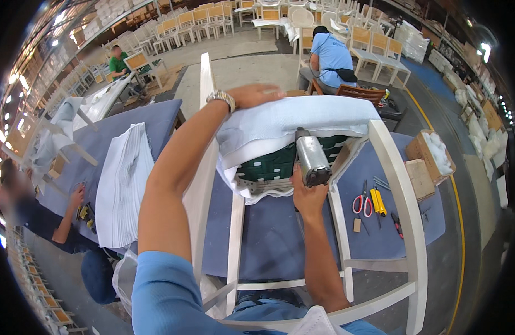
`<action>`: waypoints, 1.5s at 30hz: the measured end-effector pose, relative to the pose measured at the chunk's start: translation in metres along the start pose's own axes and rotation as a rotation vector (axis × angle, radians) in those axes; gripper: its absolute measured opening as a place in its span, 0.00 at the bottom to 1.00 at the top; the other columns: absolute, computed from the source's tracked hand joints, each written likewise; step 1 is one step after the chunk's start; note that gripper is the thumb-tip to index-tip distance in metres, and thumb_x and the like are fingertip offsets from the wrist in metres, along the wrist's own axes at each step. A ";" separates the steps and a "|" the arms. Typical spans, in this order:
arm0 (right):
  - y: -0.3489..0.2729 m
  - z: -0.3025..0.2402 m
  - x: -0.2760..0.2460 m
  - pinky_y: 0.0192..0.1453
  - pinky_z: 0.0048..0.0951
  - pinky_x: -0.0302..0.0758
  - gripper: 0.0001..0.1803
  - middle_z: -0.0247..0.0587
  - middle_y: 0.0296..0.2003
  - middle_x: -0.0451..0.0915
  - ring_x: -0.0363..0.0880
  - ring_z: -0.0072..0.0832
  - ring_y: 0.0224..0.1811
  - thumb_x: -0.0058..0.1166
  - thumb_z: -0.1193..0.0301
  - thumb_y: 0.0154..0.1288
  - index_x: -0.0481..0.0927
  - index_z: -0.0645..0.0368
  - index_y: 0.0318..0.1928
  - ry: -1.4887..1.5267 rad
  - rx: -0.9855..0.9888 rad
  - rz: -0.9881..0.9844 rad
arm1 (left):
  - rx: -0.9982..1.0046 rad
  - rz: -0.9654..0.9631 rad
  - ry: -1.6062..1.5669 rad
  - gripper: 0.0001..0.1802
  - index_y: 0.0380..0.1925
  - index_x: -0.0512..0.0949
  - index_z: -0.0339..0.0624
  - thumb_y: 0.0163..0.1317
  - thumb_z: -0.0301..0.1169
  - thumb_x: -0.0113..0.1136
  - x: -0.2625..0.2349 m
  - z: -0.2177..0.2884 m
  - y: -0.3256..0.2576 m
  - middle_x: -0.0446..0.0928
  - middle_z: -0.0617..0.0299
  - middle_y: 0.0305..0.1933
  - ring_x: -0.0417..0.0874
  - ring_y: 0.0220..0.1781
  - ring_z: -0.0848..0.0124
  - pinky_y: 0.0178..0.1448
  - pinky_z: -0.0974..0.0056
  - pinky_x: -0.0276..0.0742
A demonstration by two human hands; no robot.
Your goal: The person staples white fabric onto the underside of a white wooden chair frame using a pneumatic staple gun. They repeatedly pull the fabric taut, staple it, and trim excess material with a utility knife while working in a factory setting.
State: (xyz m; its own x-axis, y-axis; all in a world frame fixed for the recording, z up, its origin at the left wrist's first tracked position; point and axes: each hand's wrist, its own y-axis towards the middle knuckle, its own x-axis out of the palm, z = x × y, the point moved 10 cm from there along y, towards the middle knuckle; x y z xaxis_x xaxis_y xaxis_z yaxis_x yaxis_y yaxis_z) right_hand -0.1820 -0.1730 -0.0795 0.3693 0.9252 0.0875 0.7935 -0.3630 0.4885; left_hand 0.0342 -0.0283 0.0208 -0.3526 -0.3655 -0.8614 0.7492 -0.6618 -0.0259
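Note:
A whitewashed wooden chair frame (401, 184) stands before me on a blue-grey padded table (271, 240). Pale fabric (307, 111) wraps over its seat, and dark green webbing (263, 169) shows beneath the fabric's turned edge. My left hand (258, 95) lies flat on top of the far left part of the fabric, fingers stretched out and slightly blurred. Wrapped round the grip of a silver staple gun (313, 159), my right hand (309, 192) holds it under the seat. The tool's nose is at the fabric's edge beside the webbing; whether it touches cannot be made out.
Red-handled scissors (362, 205), a yellow cutter (378, 202) and red pliers (397, 226) lie at right, near a cardboard box (430, 156). Stacked pale fabric (123, 190) lies at left, beside a co-worker's arm (68, 215). Other people work further off among chairs.

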 end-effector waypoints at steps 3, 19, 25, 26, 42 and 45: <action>0.000 -0.006 -0.004 0.42 0.27 0.80 0.17 0.46 0.40 0.83 0.83 0.25 0.41 0.62 0.79 0.63 0.75 0.75 0.50 0.001 0.031 0.000 | 0.061 -0.068 0.056 0.56 0.74 0.61 0.44 0.58 0.76 0.47 0.020 0.030 -0.016 0.66 0.40 0.72 0.66 0.75 0.49 0.75 0.52 0.61; -0.013 -0.042 0.026 0.44 0.33 0.79 0.13 0.50 0.40 0.81 0.84 0.44 0.39 0.65 0.81 0.54 0.81 0.68 0.42 -0.192 -0.238 0.017 | 0.094 0.227 0.546 0.56 0.76 0.52 0.51 0.49 0.49 0.70 0.028 0.060 -0.058 0.68 0.45 0.70 0.74 0.66 0.46 0.65 0.43 0.73; -0.013 -0.043 0.029 0.47 0.38 0.78 0.21 0.53 0.43 0.79 0.82 0.51 0.43 0.64 0.80 0.49 0.79 0.68 0.47 -0.184 -0.231 -0.017 | 0.143 0.247 0.551 0.56 0.77 0.50 0.49 0.51 0.43 0.72 0.030 0.068 -0.060 0.66 0.40 0.69 0.74 0.63 0.42 0.65 0.47 0.73; -0.013 -0.043 0.031 0.47 0.38 0.78 0.23 0.53 0.44 0.79 0.82 0.52 0.43 0.64 0.80 0.48 0.78 0.68 0.48 -0.174 -0.211 -0.027 | 0.153 0.256 0.553 0.56 0.77 0.50 0.49 0.51 0.42 0.72 0.030 0.069 -0.060 0.67 0.40 0.69 0.74 0.64 0.42 0.65 0.47 0.73; -0.013 -0.037 0.031 0.42 0.32 0.79 0.18 0.50 0.41 0.82 0.85 0.38 0.39 0.64 0.78 0.57 0.77 0.69 0.49 -0.175 -0.268 0.066 | 0.350 0.150 0.237 0.52 0.76 0.56 0.50 0.54 0.49 0.72 -0.011 0.075 -0.096 0.54 0.40 0.78 0.54 0.80 0.46 0.80 0.50 0.52; -0.020 -0.019 0.041 0.40 0.31 0.78 0.14 0.47 0.39 0.82 0.84 0.35 0.36 0.61 0.80 0.59 0.77 0.70 0.46 -0.115 -0.137 0.036 | 0.164 0.283 0.158 0.47 0.73 0.62 0.47 0.62 0.64 0.58 -0.047 0.009 -0.077 0.60 0.40 0.76 0.61 0.77 0.48 0.79 0.54 0.57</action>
State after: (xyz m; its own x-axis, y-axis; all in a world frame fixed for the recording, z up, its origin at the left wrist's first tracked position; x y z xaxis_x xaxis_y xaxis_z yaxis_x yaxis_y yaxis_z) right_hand -0.1917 -0.1260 -0.0695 0.4555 0.8901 0.0112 0.7082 -0.3700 0.6013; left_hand -0.0120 0.0342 0.0678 -0.0437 -0.4521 -0.8909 0.7001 -0.6500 0.2956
